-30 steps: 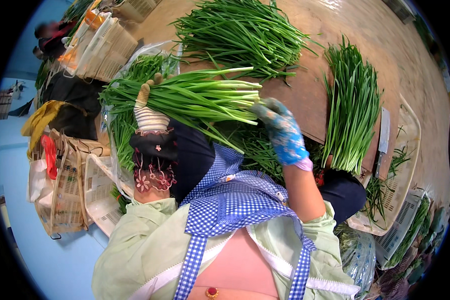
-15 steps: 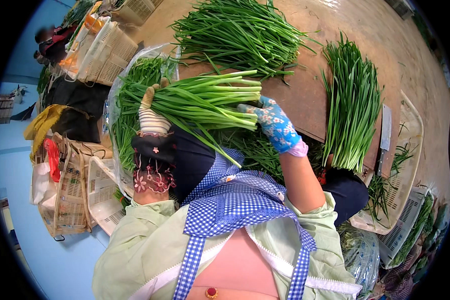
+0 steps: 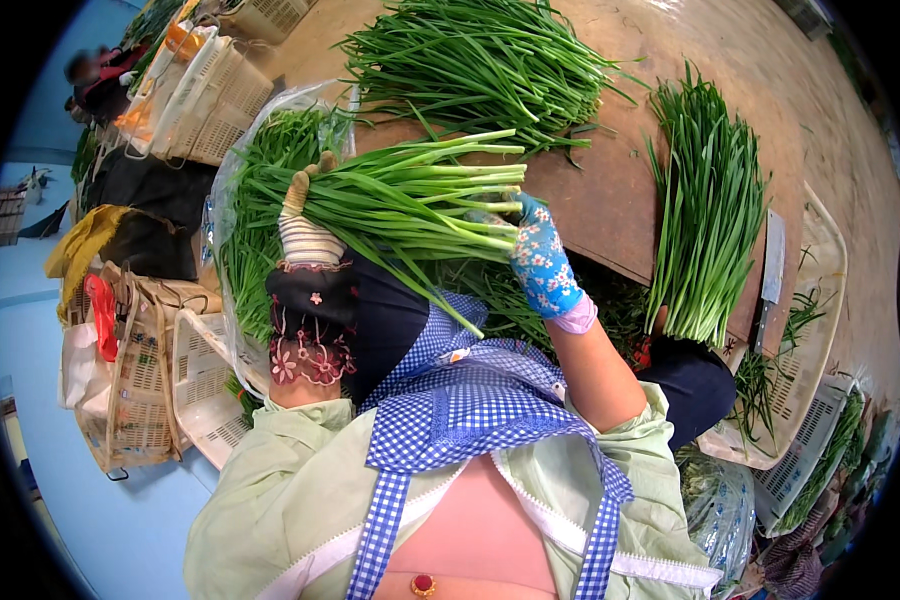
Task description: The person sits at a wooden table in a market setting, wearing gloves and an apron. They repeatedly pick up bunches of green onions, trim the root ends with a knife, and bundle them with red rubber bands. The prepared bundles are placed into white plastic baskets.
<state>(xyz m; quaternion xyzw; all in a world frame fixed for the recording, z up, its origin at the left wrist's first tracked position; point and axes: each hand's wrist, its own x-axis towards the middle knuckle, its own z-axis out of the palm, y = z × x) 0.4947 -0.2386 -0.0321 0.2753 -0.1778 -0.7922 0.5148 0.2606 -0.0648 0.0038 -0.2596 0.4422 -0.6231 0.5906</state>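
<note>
My left hand (image 3: 305, 222), in a striped glove under a dark embroidered sleeve cover, is closed round a bunch of garlic chives (image 3: 400, 195). The bunch lies sideways in front of me, leaves to the left and pale stem ends to the right. At those ends my right hand (image 3: 543, 260), in a blue flowered glove, has its fingers curled against the stems; the fingertips are partly hidden. Below the left end of the bunch, a clear plastic bag (image 3: 238, 180) holds more chives.
A large chive pile (image 3: 470, 70) and a neat bundle (image 3: 708, 210) lie on a brown board (image 3: 600, 215). A wide-bladed knife (image 3: 773, 265) rests at its right edge, beside a pale crate (image 3: 825, 290). Stacked crates (image 3: 140, 400) stand at left. A person (image 3: 105, 85) is far left.
My right hand has shifted slightly left and closer in along the stem ends. The left hand and its bunch stay nearly in place.
</note>
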